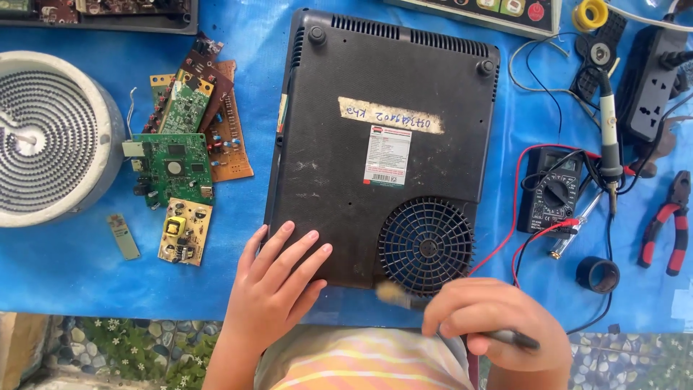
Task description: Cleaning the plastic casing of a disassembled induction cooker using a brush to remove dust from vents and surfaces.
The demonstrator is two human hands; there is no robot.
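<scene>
In the middle of the blue plastic sheet (72,282) there's a flat black plastic cooktop housing (339,166) lying upside down, underside facing up, with a round fan grille (426,245) in its near right corner and a strip of tape plus a white label stuck on the middle. The left hand (278,289) lies flat on the near left corner of the housing, fingers spread, palm down, not gripping anything, just pressing on it. The right hand (491,318) is closed around the dark handle of a small brush (404,296), and the pale bristle tip sits right at the near edge of the fan grille, a bit blurred.

Left of the housing there's a heap of green and brown circuit boards (184,144), and further left a round grey heating coil unit (50,137). Off to the right: a black multimeter (552,191) with red and black leads, a soldering iron (608,137) lying across it, a black power strip (650,83), red-handled pliers (668,231) and a small roll of black tape (598,274) near the sheet's edge. A yellow tape roll (590,13) sits up at the far right.
</scene>
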